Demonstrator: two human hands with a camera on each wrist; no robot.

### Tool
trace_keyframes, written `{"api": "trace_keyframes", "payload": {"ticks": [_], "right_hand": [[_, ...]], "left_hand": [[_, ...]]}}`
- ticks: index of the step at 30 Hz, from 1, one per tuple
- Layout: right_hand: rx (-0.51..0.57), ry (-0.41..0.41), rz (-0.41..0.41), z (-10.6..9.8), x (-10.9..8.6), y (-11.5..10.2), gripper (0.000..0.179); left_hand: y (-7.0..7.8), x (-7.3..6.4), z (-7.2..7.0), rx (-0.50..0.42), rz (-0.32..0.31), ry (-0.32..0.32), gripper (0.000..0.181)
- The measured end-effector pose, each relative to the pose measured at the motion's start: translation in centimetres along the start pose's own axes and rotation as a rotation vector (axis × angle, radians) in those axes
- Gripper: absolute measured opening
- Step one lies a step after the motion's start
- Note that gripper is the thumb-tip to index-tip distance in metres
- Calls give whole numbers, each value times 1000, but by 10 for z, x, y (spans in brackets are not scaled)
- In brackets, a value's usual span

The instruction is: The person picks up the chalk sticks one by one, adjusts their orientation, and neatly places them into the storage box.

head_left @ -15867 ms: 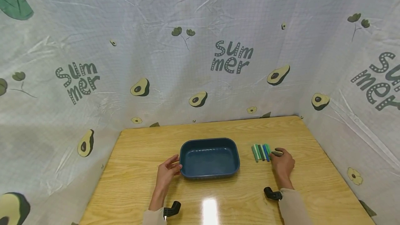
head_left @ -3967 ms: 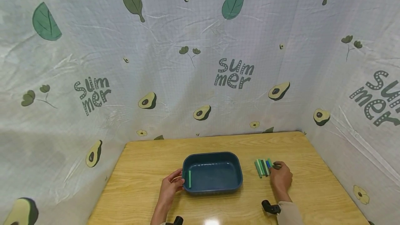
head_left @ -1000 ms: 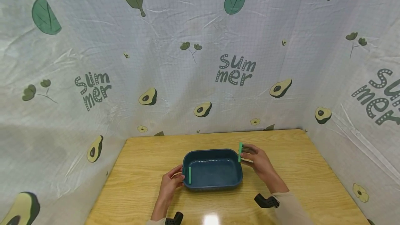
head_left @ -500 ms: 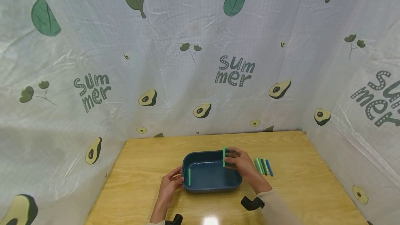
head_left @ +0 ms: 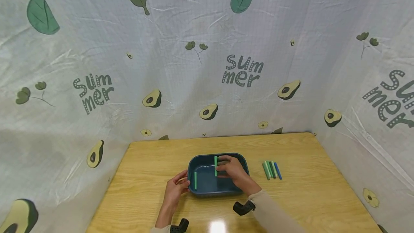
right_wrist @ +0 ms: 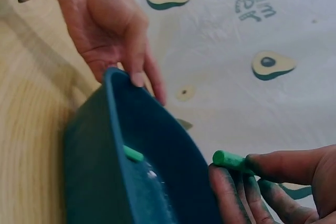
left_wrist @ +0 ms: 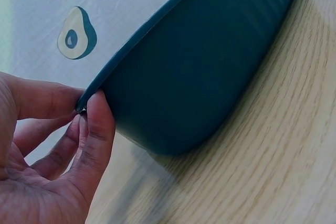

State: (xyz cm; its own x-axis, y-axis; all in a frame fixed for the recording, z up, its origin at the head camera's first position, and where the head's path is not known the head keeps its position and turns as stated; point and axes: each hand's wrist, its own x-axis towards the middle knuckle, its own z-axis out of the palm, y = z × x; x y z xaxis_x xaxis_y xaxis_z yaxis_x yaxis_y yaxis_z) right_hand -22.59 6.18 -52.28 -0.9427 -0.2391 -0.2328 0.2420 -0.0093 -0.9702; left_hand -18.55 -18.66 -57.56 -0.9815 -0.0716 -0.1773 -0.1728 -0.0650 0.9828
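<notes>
My left hand [head_left: 174, 189] pinches the left rim of a deep dark blue rectangular bin [head_left: 217, 187], thumb and fingers on either side in the left wrist view. Between the thumb and fingertips of my right hand [head_left: 234, 170] is a green chalk stick [head_left: 215, 166], held over the middle of the bin. The right wrist view shows this chalk [right_wrist: 231, 160] above the rim, the fingertips smudged dark green. Another green chalk stick [head_left: 195, 180] lies inside the bin along its left end.
Right of the bin, several chalk sticks [head_left: 268, 170] in greens and pale tones lie side by side, with a blue one [head_left: 277, 170] at the row's right end. A wooden table [head_left: 145, 175] bears everything. Behind it hangs a printed cloth [head_left: 181, 82].
One green chalk stick came to lie in the earlier bare bin. Since then my right hand took a second from the row and carried it left over the bin. My left hand stayed put.
</notes>
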Motion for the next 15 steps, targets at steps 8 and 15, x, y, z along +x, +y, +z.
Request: {"api": "trace_keyframes", "payload": {"ticks": [8, 15], "right_hand": [[-5, 12, 43, 12, 15, 17, 54], [-23, 31, 80, 19, 20, 24, 53]], "left_hand": [[1, 0, 1, 7, -3, 3, 48], [1, 0, 1, 6, -10, 13, 48]]}}
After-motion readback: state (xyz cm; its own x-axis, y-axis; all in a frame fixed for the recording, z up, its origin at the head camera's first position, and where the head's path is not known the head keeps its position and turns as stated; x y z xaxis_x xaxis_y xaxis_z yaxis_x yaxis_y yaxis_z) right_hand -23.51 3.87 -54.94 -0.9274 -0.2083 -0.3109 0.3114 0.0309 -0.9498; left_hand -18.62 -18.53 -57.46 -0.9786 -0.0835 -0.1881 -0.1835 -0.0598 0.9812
